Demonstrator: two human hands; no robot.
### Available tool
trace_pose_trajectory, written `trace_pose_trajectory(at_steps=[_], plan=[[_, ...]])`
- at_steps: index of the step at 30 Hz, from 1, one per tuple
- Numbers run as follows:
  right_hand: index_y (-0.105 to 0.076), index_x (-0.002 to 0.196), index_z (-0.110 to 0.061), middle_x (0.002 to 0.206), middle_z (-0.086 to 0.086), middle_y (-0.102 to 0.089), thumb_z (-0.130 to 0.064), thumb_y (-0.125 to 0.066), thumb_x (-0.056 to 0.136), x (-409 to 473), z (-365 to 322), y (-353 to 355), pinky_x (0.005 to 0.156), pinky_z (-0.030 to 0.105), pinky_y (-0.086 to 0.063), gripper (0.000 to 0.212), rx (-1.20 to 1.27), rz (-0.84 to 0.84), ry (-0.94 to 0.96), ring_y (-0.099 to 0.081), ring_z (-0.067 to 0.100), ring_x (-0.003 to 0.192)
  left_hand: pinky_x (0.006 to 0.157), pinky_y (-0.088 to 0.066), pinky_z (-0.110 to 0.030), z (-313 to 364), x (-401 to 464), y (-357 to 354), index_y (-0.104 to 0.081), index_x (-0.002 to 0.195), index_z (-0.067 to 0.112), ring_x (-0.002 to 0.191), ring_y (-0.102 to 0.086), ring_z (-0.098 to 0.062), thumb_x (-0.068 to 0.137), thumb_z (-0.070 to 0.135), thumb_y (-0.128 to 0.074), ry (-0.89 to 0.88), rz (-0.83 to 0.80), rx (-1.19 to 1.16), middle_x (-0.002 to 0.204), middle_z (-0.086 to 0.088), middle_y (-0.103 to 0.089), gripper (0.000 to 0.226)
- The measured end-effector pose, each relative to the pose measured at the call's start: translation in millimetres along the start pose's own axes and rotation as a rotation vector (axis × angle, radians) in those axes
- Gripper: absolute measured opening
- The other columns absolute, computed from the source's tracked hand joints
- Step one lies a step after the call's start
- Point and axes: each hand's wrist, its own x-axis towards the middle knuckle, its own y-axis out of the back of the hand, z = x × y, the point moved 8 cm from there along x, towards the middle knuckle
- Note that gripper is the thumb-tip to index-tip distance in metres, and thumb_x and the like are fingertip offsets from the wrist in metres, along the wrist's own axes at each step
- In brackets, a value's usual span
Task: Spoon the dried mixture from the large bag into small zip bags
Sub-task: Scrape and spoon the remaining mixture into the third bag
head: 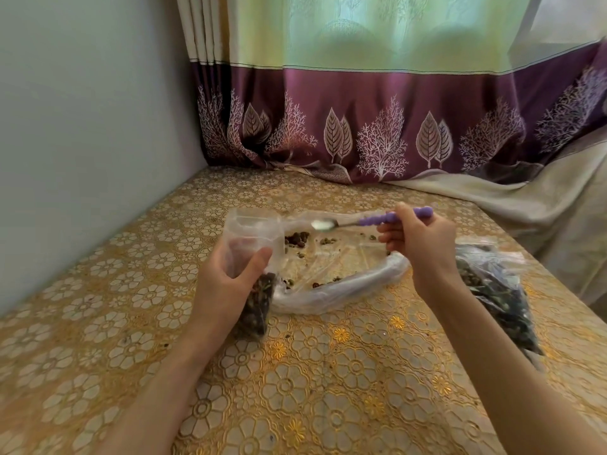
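My left hand grips a small clear zip bag, held upright with its mouth open and dark dried mixture in its lower part. My right hand holds a spoon by its purple handle; the metal bowl looks empty and hovers just right of the small bag's mouth. Beneath the spoon the large clear bag lies flat on the table with its rim rolled down and only scattered bits of mixture inside.
Filled zip bags of dark mixture lie at the right, beside my right forearm. The table carries a gold floral cloth. A grey wall runs along the left, and a purple curtain hangs at the back.
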Motion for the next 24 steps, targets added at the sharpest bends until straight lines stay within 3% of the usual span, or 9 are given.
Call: trace_pose_trajectory(at_steps=[4,8,10,13,16,21,24], plan=[[-0.062,0.061,-0.011,0.05,-0.007,-0.065,-0.013,-0.05,0.092,18,13,12,0.051,0.02,-0.048,0.033,-0.269,0.118,0.022,-0.057,0.012,0.053,0.06,-0.05,-0.009,8,2,15,-0.056,0.097,0.026,0.078,-0.067,-0.001,0.071,0.044,-0.064,-0.034,0.114,-0.071,0.088,0.013,-0.071,0.033],[-0.062,0.056,-0.014,0.063,0.006,-0.071,-0.011,-0.047,0.089,33,15,12,0.083,0.048,-0.052,0.037,-0.373,0.154,0.032,-0.065,0.023,0.064,0.065,-0.048,-0.006,5,4,28,-0.055,0.096,0.032,0.083,-0.066,0.002,0.072,0.047,-0.063,-0.057,0.199,-0.027,0.089,0.007,-0.07,0.029],[-0.063,0.054,-0.013,0.065,0.01,-0.071,-0.01,-0.046,0.089,39,20,8,0.087,0.05,-0.05,0.039,-0.394,0.137,0.009,-0.065,0.027,0.067,0.066,-0.048,-0.006,1,6,31,-0.056,0.096,0.032,0.083,-0.065,0.002,0.073,0.045,-0.063,-0.054,0.207,-0.026,0.088,0.011,-0.07,0.028],[-0.07,0.072,0.003,0.063,0.003,-0.071,-0.01,-0.043,0.09,44,33,0,0.076,0.035,-0.054,0.034,-0.403,0.109,-0.07,-0.058,0.011,0.054,0.065,-0.049,-0.008,-5,8,32,-0.057,0.097,0.03,0.082,-0.066,0.001,0.073,0.042,-0.063,-0.047,0.218,-0.031,0.086,0.013,-0.07,0.027],[-0.072,0.076,0.004,0.064,0.004,-0.07,-0.01,-0.043,0.09,46,44,-7,0.054,0.021,-0.047,0.035,-0.352,0.088,-0.142,-0.055,0.006,0.05,0.065,-0.05,-0.009,-10,9,31,-0.058,0.1,0.027,0.081,-0.066,0.0,0.073,0.043,-0.062,-0.036,0.219,-0.038,0.088,0.006,-0.069,0.032],[-0.07,0.066,0.001,0.068,0.012,-0.072,-0.005,-0.04,0.087,42,58,-24,0.047,0.018,-0.044,0.037,-0.203,-0.013,-0.257,-0.053,0.009,0.049,0.066,-0.05,-0.01,-13,10,30,-0.058,0.096,0.028,0.079,-0.066,-0.001,0.071,0.046,-0.062,-0.023,0.22,-0.034,0.082,0.009,-0.069,0.031],[-0.07,0.064,-0.001,0.065,0.008,-0.072,-0.006,-0.041,0.087,39,58,-30,0.047,0.017,-0.044,0.037,-0.224,-0.04,-0.244,-0.054,0.008,0.05,0.065,-0.049,-0.009,-12,10,30,-0.058,0.095,0.028,0.078,-0.066,-0.001,0.072,0.044,-0.062,-0.031,0.216,-0.034,0.08,0.012,-0.07,0.029]])
